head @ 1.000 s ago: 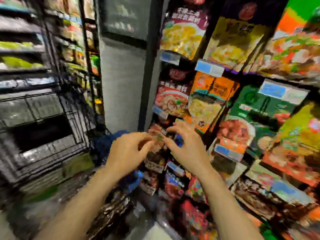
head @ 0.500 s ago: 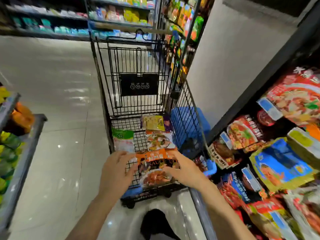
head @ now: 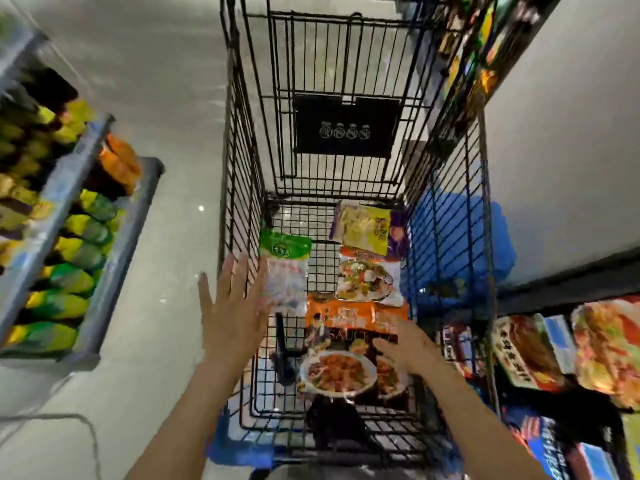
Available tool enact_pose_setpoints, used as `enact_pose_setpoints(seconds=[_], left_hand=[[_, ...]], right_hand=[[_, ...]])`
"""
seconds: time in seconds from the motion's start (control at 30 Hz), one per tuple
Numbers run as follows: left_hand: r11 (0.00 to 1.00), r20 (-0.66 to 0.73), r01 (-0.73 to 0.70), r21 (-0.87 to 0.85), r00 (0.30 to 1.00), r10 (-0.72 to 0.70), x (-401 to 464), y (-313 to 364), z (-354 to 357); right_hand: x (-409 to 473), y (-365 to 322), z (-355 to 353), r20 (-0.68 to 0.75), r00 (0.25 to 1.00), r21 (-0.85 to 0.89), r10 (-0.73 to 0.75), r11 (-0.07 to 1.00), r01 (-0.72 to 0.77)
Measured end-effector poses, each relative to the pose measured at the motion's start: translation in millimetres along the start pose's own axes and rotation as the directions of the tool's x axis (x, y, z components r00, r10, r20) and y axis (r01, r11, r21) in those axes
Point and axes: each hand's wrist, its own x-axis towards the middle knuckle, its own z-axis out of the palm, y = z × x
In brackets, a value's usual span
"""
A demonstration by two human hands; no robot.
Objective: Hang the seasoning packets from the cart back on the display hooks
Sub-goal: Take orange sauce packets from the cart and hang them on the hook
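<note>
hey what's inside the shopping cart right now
Four packets lie in the cart: an orange sauce packet, a green-topped one, a white one and a yellow one. Anything beneath them is covered.

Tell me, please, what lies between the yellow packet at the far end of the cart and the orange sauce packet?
In the head view, a white packet picturing a dish lies between the yellow packet and the orange sauce packet.

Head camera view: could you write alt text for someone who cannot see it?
Two bare hands reach into a black wire shopping cart: the open left hand hovers by its side, and the right hand touches an orange sauce packet lying with three other packets.
</note>
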Motion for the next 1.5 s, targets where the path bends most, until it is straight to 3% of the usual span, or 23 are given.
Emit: enact_pose_setpoints(seconds=[0.1,0.2,0.3,0.53,0.63,0.73,0.87,0.97,1.07,1.13,1.2,1.27,1.3,1.33,1.5], left_hand=[[0.999,-0.008,0.007,0.039,1.000,-0.006,-0.9,3.6,1.8],[0.997,-0.004,0.013,0.071,1.000,-0.012,2.1,3.3,-0.8],[0.997,-0.032,0.020,0.071,0.999,-0.018,3.8,3.2,0.4],[1.000,-0.096,0.001,0.012,0.995,0.000,4.3,1.5,6.1],[1.000,-0.103,-0.011,-0.005,0.995,0.010,3.6,0.5,7.2],[1.000,-0.095,-0.015,-0.003,0.995,0.014,1.4,-0.3,6.2],[0.998,-0.086,-0.053,0.024,0.995,0.055,-2.0,0.8,4.0],[0.978,0.006,-0.195,0.067,0.981,0.195,-6.3,8.6,4.8],[0.956,0.072,-0.237,-0.173,0.965,0.253,1.6,31.6,11.1],[0.916,0.191,-0.146,-0.373,0.954,0.229,20.1,44.4,19.2],[0.849,0.362,0.033,-0.527,0.913,0.190,39.6,48.6,32.8],[0.721,0.607,0.283,-0.633,0.759,0.235,52.1,48.7,42.2],[0.698,0.672,0.344,-0.628,0.693,0.262,53.5,48.2,45.2],[0.707,0.691,0.352,-0.613,0.674,0.263,51.3,47.3,47.5],[0.775,0.561,0.252,-0.579,0.813,0.154,29.8,45.9,55.2]], right_hand=[[31.4,-3.7,10.4,0.048,0.999,-0.098,0.023,0.995,-0.018],[48.9,-12.2,32.3,0.080,0.992,-0.001,0.098,0.995,-0.098],[62.6,0.1,61.4,0.070,0.986,-0.041,0.149,0.988,-0.146],[134.3,57.2,93.9,-0.109,0.902,0.158,0.418,0.903,-0.399],[151.1,49.5,104.6,-0.252,0.830,0.207,0.497,0.866,-0.455],[152.7,30.0,107.9,-0.258,0.784,0.343,0.565,0.812,-0.472],[126.6,20.9,115.2,-0.200,0.843,0.426,0.499,0.819,-0.384],[104.4,9.8,106.8,-0.212,0.912,0.396,0.352,0.884,-0.250],[83.5,-9.0,95.9,-0.164,0.976,0.364,0.145,0.928,-0.077],[66.5,-15.5,88.0,-0.138,0.990,0.405,0.029,0.914,0.030],[48.1,-16.1,78.1,-0.075,0.995,0.456,-0.068,0.885,0.095],[31.6,-13.2,69.6,-0.030,0.997,0.542,-0.073,0.836,0.078],[24.7,-11.5,65.0,-0.035,0.997,0.594,-0.066,0.801,0.074],[23.8,-5.0,64.3,-0.033,0.998,0.619,-0.044,0.784,0.055],[60.6,18.0,50.4,0.113,0.994,0.661,0.006,0.746,-0.080]])
